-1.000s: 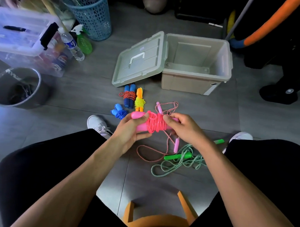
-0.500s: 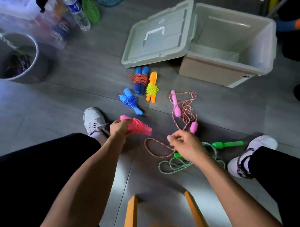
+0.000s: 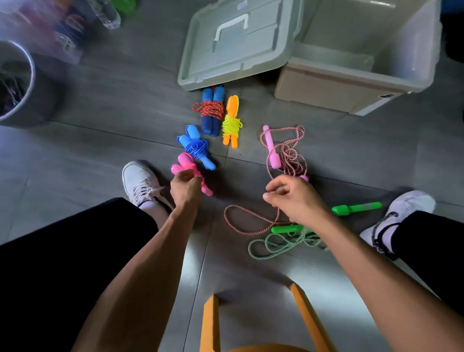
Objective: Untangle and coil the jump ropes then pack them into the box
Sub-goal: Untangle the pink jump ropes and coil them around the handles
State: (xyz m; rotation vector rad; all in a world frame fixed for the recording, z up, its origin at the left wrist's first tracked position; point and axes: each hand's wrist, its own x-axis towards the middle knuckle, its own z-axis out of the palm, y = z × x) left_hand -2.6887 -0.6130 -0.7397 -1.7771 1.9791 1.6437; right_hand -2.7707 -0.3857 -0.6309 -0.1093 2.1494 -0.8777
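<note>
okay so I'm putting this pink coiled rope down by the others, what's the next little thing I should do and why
Probably let the left hand release the pink coiled rope beside the blue coiled rope, then pick up the pink-and-white rope. It lies loose and tangled by your right hand, with the green rope also uncoiled, and the box holds nothing visible.

We see a grey tiled floor (image 3: 93, 154) under a pale grey-green lid (image 3: 236, 41) and a beige box (image 3: 341, 93) with a whitish rim. One coiled rope (image 3: 191, 172) is hot pink all over, another (image 3: 195, 146) bright blue. A third bundle (image 3: 210, 110) has dark blue handles wound with red-orange cord, and a fourth (image 3: 231, 123) has orange handles with neon yellow cord. The loose rope (image 3: 288, 152) is twisted pink and white with pale pink handles; the other loose rope (image 3: 283, 242) is green and white with bright green handles. Our shoes (image 3: 139, 179) are white, and the stool (image 3: 257, 343) is orange.
</note>
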